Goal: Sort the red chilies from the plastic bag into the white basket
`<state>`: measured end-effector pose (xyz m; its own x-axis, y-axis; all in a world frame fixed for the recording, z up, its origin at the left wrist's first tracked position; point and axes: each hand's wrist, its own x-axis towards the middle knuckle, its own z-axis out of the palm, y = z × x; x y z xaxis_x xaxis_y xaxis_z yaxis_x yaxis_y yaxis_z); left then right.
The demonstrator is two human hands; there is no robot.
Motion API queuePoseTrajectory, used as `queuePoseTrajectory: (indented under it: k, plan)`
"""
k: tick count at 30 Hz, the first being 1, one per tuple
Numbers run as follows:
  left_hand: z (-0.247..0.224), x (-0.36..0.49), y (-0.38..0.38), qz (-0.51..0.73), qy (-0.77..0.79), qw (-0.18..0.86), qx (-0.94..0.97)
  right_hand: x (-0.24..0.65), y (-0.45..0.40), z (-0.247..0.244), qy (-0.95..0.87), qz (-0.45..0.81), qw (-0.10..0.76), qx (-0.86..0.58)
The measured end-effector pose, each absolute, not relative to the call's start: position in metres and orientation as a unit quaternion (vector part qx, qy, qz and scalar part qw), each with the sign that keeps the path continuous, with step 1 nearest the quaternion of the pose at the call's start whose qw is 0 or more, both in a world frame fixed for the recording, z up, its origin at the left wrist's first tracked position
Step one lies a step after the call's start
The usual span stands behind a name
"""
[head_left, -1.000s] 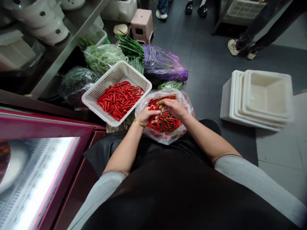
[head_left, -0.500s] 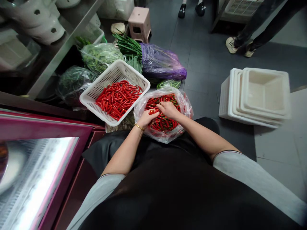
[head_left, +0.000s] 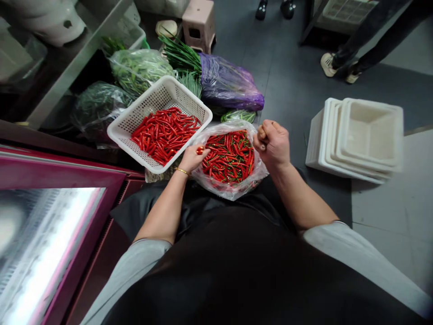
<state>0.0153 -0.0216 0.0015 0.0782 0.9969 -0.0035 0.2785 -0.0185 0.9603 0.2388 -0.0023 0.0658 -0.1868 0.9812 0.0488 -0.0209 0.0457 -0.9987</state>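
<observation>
My left hand [head_left: 190, 159], with a gold bangle at the wrist, is closed around a few red chilies [head_left: 200, 150]. It is between a white perforated basket [head_left: 131, 152] and a clear plastic bag [head_left: 233, 194]. In the basket lies a heap of red chilies [head_left: 165, 135], with no green stems that I can see. More red chilies [head_left: 230, 158] fill the open bag at my lap, many with green stems. Raised over the bag's right rim, my right hand [head_left: 274, 143] is curled into a fist; its contents, if any, are hidden.
Bagged greens [head_left: 140, 72], green stalks in a purple bag [head_left: 230, 83] and a plastic stool [head_left: 199, 27] are beyond the basket. Nested white bins [head_left: 372, 131] stand on the right. Another person's legs [head_left: 358, 49] are behind them. A lit, glass-topped unit [head_left: 64, 234] is at left.
My right hand has lifted out of the chilies and moved right, closing into a fist. My left hand has shifted left toward the basket with its chilies.
</observation>
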Motion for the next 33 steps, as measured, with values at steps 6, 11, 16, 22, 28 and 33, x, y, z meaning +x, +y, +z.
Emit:
queuePoseTrajectory:
  k: [6,11,16,22,28,33]
  plan:
    - [0.014,0.024,-0.029,0.423,0.493,0.647,0.4,0.224,-0.012,0.06,-0.859,0.257,0.222,-0.384]
    - [0.021,0.034,-0.03,0.41,0.468,0.672,0.401,0.206,-0.01,0.05,-0.914,0.151,0.017,-0.377]
    - [0.027,0.045,-0.037,0.435,0.451,0.629,0.46,0.21,0.005,0.056,-0.895,0.24,0.028,-0.375]
    - [0.089,0.025,-0.056,0.57,0.396,0.553,0.461,0.231,0.001,0.004,-0.825,0.193,-0.066,-0.528]
    - [0.046,0.015,-0.039,0.524,0.47,0.582,0.407,0.225,-0.031,-0.043,-0.843,0.269,-0.143,-0.444]
    - [-0.012,0.046,-0.036,0.367,0.527,0.601,0.475,0.235,0.0,-0.021,-0.791,0.356,0.063,-0.494]
